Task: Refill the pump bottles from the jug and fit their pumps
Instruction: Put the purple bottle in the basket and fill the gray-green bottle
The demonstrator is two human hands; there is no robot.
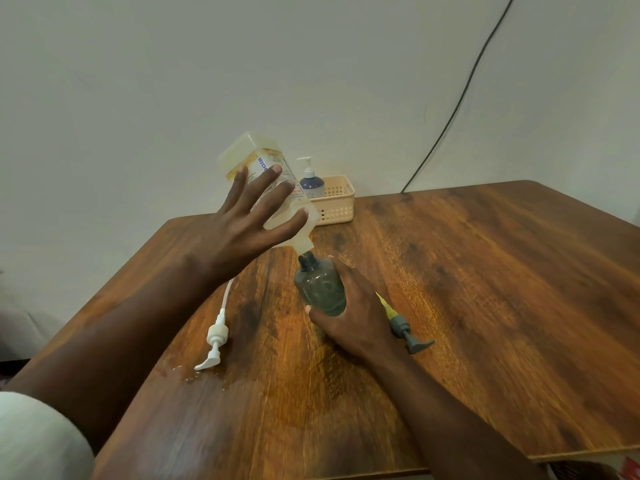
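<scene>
Item: refill pour, grey bottle.

Our left hand [242, 226], fingers spread straight, presses the upended jug [263, 178], spout at the grey bottle [320, 289] mouth; our right hand [353, 317] grips that bottle on the table [485, 271]. Grey pump [408, 332] and white pump [214, 341] lie alongside. Next, we judge: right the jug, fit the grey pump.
</scene>
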